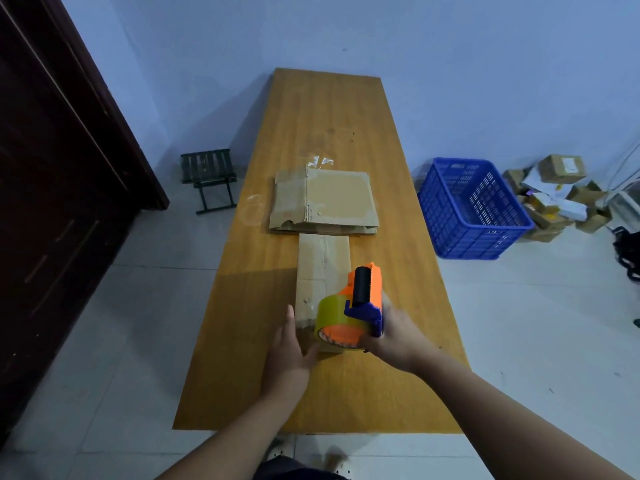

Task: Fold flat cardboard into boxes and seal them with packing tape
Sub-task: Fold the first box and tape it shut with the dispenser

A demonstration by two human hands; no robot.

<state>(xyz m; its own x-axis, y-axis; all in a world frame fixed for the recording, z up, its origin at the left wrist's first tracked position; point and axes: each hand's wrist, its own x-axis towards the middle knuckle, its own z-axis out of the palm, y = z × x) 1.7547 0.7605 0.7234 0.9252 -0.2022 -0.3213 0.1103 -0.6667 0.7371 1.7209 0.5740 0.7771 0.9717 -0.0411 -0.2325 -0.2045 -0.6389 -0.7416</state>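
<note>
Single head view: looks forward and down along the worktop (322, 116) from its near end, wide-angle

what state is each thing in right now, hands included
cardboard box: folded up, lying on the table, near end under the dispenser
tape dispenser: loaded with tape, held at the box's near end
right hand: gripping the dispenser
left hand: open, flat against the box's left side
flat cardboard stack: unfolded, lying flat
blue crate: upright, inside looks empty
folding stool: unfolded, standing

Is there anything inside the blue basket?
No, the blue basket on the floor shows only its bare slotted walls and bottom.
</note>
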